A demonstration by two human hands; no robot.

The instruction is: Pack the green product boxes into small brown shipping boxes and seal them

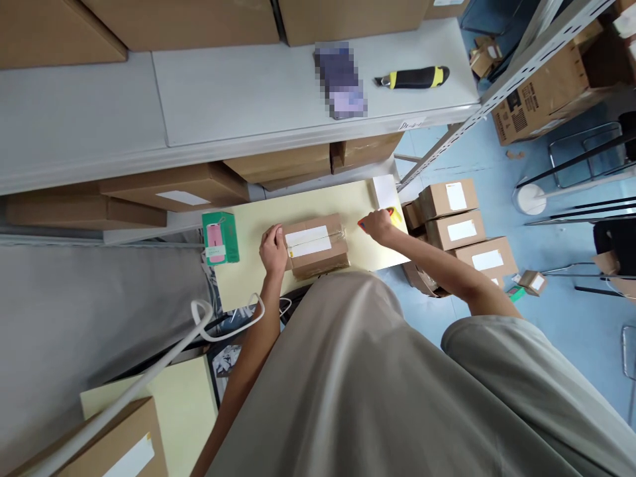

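A small cardboard box [318,246] lies on the cream table, with a white paper label [309,242] and clear tape across its top. My left hand [273,250] grips the box's left end, fingers bent over the edge. To the right of the box, my right hand [380,226] is closed round a red and yellow tape dispenser [394,216], mostly hidden by the fingers. A gap of bare table separates that hand from the box. At the table's left end stands a green box [221,237] with a pink picture on it.
A grey shelf [238,106] above the table holds a utility knife [415,77], a pixelated item [342,81] and large cartons. Labelled cartons [457,230] are stacked on the floor at right. A white cable [233,336] hangs by my left forearm.
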